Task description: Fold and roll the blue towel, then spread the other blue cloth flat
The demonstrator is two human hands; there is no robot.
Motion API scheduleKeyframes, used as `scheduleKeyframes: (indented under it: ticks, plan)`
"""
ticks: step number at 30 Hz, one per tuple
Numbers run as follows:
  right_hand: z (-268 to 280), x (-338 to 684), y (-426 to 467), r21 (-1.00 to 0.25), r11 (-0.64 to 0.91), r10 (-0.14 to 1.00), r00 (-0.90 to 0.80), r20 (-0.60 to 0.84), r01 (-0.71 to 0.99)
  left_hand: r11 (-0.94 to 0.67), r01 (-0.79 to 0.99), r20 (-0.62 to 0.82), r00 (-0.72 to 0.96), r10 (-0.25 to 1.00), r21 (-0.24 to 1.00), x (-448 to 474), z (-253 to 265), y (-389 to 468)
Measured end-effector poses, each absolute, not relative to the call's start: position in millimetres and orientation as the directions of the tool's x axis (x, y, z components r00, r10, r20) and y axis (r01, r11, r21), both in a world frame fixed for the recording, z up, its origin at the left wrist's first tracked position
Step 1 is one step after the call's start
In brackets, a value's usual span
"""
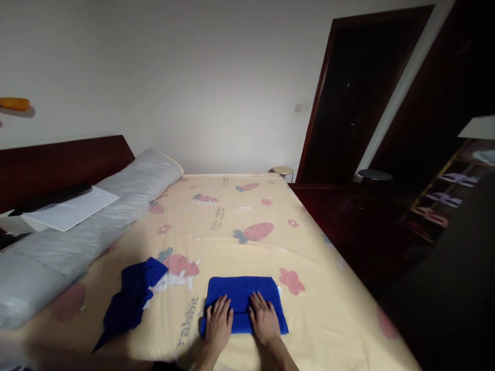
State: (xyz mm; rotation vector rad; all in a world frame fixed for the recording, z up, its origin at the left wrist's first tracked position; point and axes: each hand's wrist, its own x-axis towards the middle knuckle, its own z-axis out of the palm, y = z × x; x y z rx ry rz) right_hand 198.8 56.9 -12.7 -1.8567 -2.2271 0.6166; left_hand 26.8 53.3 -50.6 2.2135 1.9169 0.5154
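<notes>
A blue cloth (242,288), folded into a rough rectangle, lies on the bed (328,309) near its front. On the left part of the cloth rests my left hand (219,320), palm down with the fingers stretched out. My right hand (265,318) lies flat on the right part, its fingers also extended. A fold line runs across the cloth between the hands, and a small white tag shows at its right edge. To the left, a second blue cloth (131,293) lies crumpled, apart from both hands.
A long grey wrapped roll (116,201) lies along the headboard (65,154), with a white flat board (73,206) on it. Beyond the bed stand a small round stool (283,170) and a dark stool (374,175). A shoe rack (441,198) stands at the right.
</notes>
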Motion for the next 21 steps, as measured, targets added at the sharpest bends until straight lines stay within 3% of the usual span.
scheduleKeyframes:
  ticks: [7,10,16,21]
  plan:
    - [-41.1,251.3,64.3,-0.285,-0.058,0.997,0.041,-0.066,0.957,-0.001,0.993,0.246,-0.027,0.969,0.115,-37.1,-60.7,46.7]
    - [-43.7,250.4,66.0,-0.282,-0.077,0.997,0.066,-0.048,0.956,0.039,0.996,0.290,-0.060,0.955,0.078,-32.2,-60.0,47.6]
    - [-25.6,206.7,61.3,-0.410,0.137,0.981,-0.182,-0.071,0.902,-0.214,0.935,0.108,0.190,0.976,0.284,28.6,-44.7,53.7]
    - [-17.1,188.3,59.9,-0.430,0.176,0.960,-0.251,-0.126,0.886,-0.191,0.905,0.004,0.205,0.979,0.381,53.2,-45.1,59.9]
